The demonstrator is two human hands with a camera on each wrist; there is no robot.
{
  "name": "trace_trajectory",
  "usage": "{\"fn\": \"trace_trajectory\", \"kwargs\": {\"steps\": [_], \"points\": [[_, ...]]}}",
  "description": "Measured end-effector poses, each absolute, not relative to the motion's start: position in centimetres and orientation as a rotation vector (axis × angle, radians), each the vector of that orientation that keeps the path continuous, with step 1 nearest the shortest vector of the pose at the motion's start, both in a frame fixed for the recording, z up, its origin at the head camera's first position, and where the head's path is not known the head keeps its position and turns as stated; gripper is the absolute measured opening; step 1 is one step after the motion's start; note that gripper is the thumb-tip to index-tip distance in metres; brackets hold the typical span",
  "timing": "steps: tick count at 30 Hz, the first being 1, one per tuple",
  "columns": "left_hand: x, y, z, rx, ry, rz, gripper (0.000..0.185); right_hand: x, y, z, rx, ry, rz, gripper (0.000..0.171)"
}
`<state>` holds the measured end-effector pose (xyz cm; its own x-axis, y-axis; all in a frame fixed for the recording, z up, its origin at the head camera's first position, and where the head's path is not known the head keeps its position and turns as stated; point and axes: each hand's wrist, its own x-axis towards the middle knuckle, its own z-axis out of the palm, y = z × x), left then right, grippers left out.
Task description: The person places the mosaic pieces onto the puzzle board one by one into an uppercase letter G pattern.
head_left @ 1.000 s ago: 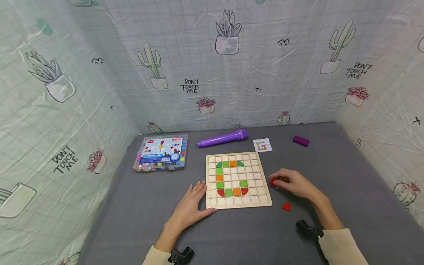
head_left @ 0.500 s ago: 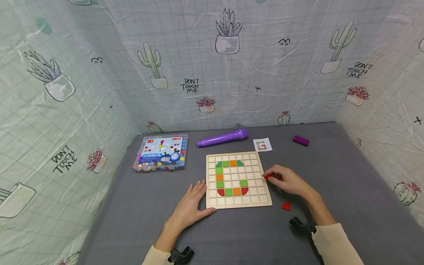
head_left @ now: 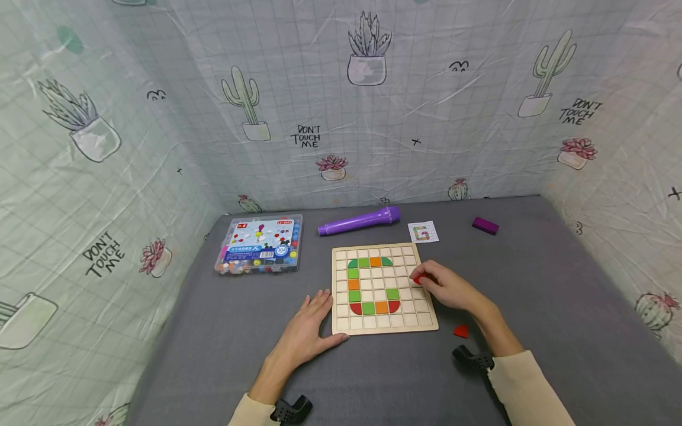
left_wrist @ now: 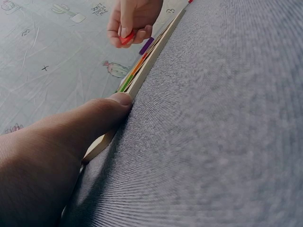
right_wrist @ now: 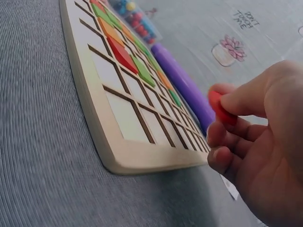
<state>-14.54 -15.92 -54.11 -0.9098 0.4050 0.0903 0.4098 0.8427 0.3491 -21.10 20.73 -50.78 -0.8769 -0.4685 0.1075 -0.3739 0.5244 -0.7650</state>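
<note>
My right hand (head_left: pixel 447 287) pinches a small red tile (right_wrist: pixel 222 108) between thumb and fingers, over the right side of a wooden grid board (head_left: pixel 421 319). Green, orange and red tiles sit in the board's squares, forming an open, C-like outline with one green tile (head_left: pixel 392 294) at its inner right. My left hand (head_left: pixel 306 331) lies with fingers spread against the board's left edge, the thumb (left_wrist: pixel 106 111) at the near corner. A second red tile (head_left: pixel 461 331), quarter-round, lies on the grey cloth right of the board.
Behind the board lie a purple tube (head_left: pixel 359 221) and a small pattern card (head_left: pixel 423 232) printed with a similar coloured figure. A clear box of coloured beads (head_left: pixel 258 244) stands at back left, and a dark purple block (head_left: pixel 485 225) at back right.
My right hand has moved left and slightly away from me with the red tile, from beside the board to over its right columns. My left hand has stayed at the board's edge.
</note>
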Motion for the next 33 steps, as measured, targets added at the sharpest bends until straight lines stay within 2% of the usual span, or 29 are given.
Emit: {"fn": "trace_trajectory", "kwargs": {"steps": [7, 18, 25, 33], "points": [[-14.6, -15.9, -54.0, -0.665, -3.007, -0.572, 0.096, -21.3, 19.7, -50.8, -0.631, 2.505, -1.444, 0.023], [-14.5, -15.9, -54.0, -0.664, -3.001, -0.579, 0.096, -21.6, 18.8, -50.9, -0.652, 2.549, -1.447, 0.012], [-14.6, -15.9, -54.1, -0.663, -3.005, -0.566, 0.096, -21.8, 18.6, -51.2, -0.611, 2.353, -1.604, 0.016], [-14.6, -15.9, -54.1, -0.661, -3.004, -0.567, 0.096, -22.3, 17.9, -51.6, -0.653, 2.441, -1.569, 0.027]]}}
